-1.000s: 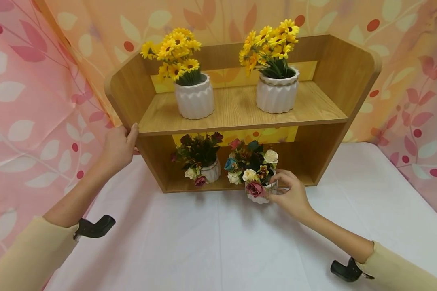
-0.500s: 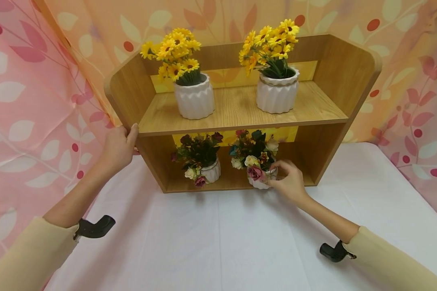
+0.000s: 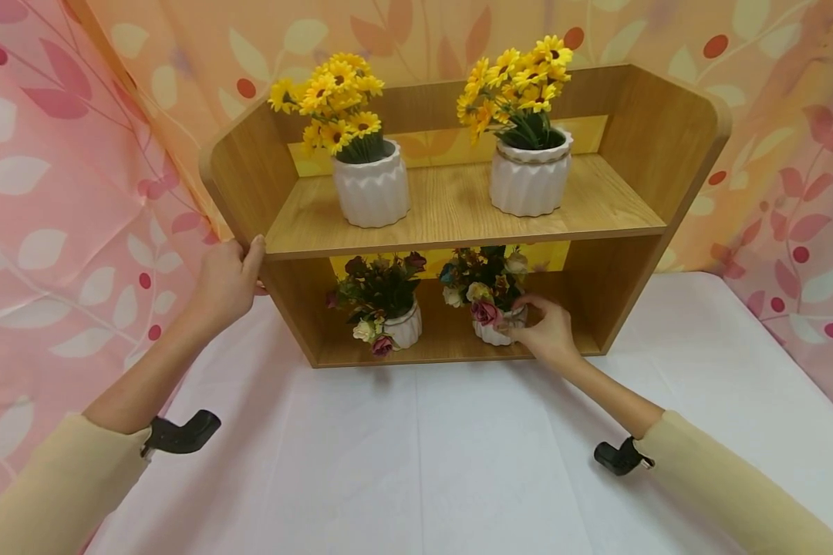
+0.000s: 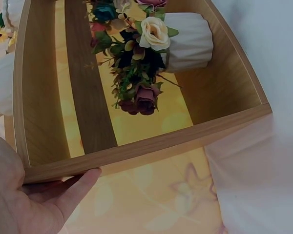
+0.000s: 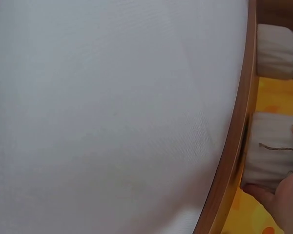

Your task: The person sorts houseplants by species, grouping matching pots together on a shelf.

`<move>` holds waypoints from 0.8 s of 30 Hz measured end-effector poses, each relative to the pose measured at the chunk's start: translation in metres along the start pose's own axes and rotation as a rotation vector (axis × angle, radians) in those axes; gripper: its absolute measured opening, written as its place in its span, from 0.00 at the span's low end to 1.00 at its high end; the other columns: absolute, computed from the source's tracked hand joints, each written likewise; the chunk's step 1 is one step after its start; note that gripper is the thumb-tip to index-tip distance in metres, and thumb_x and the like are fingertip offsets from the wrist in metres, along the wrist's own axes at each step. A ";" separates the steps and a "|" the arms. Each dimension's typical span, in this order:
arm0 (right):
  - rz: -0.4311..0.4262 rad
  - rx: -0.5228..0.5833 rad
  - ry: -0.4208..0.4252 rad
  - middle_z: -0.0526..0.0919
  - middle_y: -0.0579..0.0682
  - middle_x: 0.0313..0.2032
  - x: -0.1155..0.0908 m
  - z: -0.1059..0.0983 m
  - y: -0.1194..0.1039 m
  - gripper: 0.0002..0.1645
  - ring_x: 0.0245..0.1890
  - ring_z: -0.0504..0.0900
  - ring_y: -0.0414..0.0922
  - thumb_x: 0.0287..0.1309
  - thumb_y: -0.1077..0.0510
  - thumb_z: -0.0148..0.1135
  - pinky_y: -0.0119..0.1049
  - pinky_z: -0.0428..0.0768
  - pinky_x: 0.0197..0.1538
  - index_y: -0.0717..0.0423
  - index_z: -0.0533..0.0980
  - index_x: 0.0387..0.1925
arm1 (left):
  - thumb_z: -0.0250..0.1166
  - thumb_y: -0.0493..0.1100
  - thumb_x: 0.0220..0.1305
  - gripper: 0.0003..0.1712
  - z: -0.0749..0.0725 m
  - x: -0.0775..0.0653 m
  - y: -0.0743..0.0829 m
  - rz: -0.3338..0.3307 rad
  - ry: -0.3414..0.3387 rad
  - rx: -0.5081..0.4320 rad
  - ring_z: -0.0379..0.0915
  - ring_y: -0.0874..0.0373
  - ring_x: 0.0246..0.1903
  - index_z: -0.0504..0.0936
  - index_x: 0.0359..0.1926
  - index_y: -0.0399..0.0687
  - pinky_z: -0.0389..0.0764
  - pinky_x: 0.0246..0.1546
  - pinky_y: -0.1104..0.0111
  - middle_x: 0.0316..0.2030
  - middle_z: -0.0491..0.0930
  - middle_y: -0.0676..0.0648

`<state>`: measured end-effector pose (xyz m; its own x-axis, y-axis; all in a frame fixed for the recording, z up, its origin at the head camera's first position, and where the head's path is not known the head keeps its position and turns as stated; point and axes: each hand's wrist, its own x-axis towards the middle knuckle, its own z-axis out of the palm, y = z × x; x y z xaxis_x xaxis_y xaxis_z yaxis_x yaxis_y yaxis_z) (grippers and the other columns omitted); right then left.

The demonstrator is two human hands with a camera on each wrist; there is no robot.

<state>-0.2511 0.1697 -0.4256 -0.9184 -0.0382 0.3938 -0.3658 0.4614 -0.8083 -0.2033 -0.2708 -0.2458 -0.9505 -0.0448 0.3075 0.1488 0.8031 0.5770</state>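
Observation:
My left hand grips the left side panel of a two-tier wooden shelf; in the left wrist view its fingers lie along the panel's outer face. With my right hand I hold a white ribbed flowerpot on the right half of the lower tier, thumb and fingers on its side. Mixed roses in cream, blue and dusky pink fill this pot. In the right wrist view the same pot has twine around it and sits just behind the shelf's front edge.
A second rose pot stands left on the lower tier. On the upper tier are two white pots, left and right, with yellow daisy-like flowers. White cloth covers the table; patterned curtains hang around.
My right hand has moved the rose pot from the shelf's front edge back onto the lower tier. My left hand has stayed on the side panel.

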 end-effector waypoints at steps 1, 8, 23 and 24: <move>-0.002 0.002 -0.001 0.84 0.60 0.42 0.001 0.001 0.001 0.20 0.42 0.77 0.59 0.44 0.67 0.80 0.37 0.73 0.40 0.62 0.82 0.41 | 0.42 0.53 0.85 0.33 0.000 0.000 0.000 0.000 -0.001 0.000 0.88 0.33 0.33 0.74 0.32 0.28 0.76 0.22 0.78 0.34 0.83 0.24; 0.021 0.016 -0.010 0.84 0.61 0.42 0.002 0.001 0.007 0.21 0.45 0.77 0.59 0.45 0.66 0.82 0.42 0.73 0.46 0.63 0.81 0.41 | 0.42 0.53 0.85 0.33 0.002 0.001 -0.001 0.012 0.012 0.008 0.88 0.33 0.32 0.75 0.32 0.28 0.75 0.21 0.75 0.32 0.84 0.25; 0.003 -0.017 -0.053 0.83 0.66 0.53 -0.006 -0.012 0.015 0.25 0.63 0.78 0.64 0.49 0.66 0.80 0.63 0.72 0.66 0.63 0.80 0.50 | 0.43 0.54 0.85 0.34 0.004 0.001 -0.004 0.017 -0.020 -0.030 0.88 0.32 0.34 0.76 0.38 0.23 0.78 0.23 0.80 0.34 0.82 0.25; 0.001 -0.023 -0.057 0.83 0.66 0.54 -0.007 -0.013 0.015 0.26 0.64 0.77 0.65 0.49 0.66 0.80 0.64 0.72 0.67 0.63 0.80 0.51 | 0.43 0.55 0.85 0.35 0.004 0.000 -0.004 0.015 -0.030 -0.043 0.88 0.32 0.35 0.76 0.41 0.22 0.80 0.24 0.79 0.36 0.82 0.24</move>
